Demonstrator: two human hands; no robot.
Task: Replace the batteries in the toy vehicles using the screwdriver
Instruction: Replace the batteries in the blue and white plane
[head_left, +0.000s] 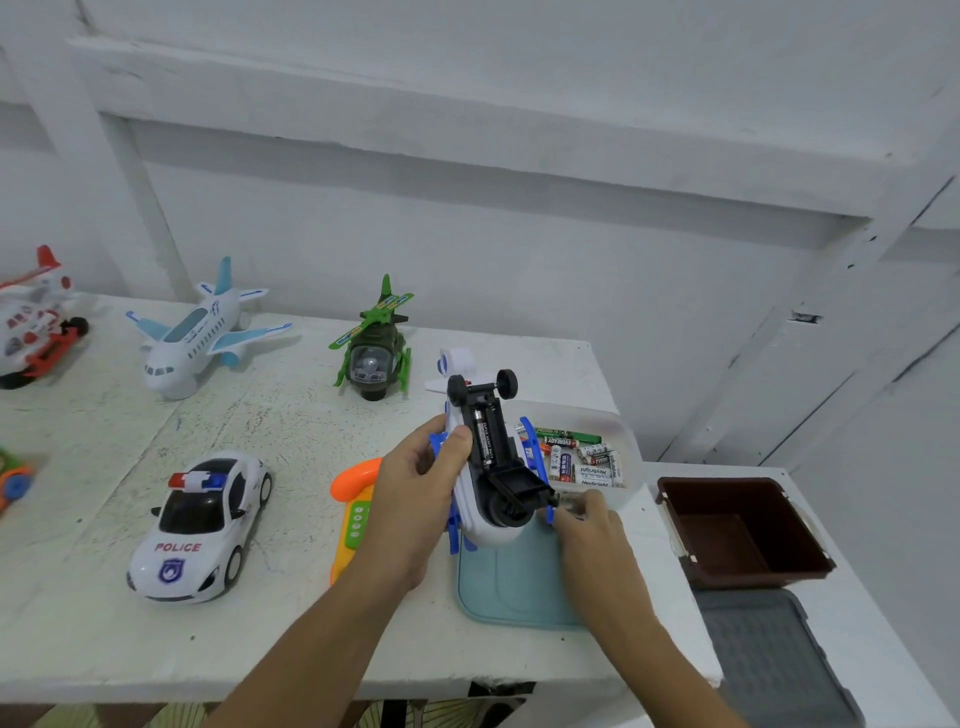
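Head view: left hand (415, 486) clamped round toy (470, 512), belly-up, exposing battery bay (485, 431); right hand (589, 527) pinches small object (568, 502), identity unclear.

You have soft, even, fairly bright light with a cool cast, and no glare. Shadows on the counter (311, 623) are faint and soft-edged, a touch darker beneath the police car (200, 525) left of your left hand (415, 483). Labels on the batteries (576, 457) just beyond your right hand (592, 525) read sharply, but the small thing (567, 502) pinched at its fingertips is blurred past naming. Far left of your hands the red-and-white toy (36, 317) smears, and the wall beams (467, 130) above bow.
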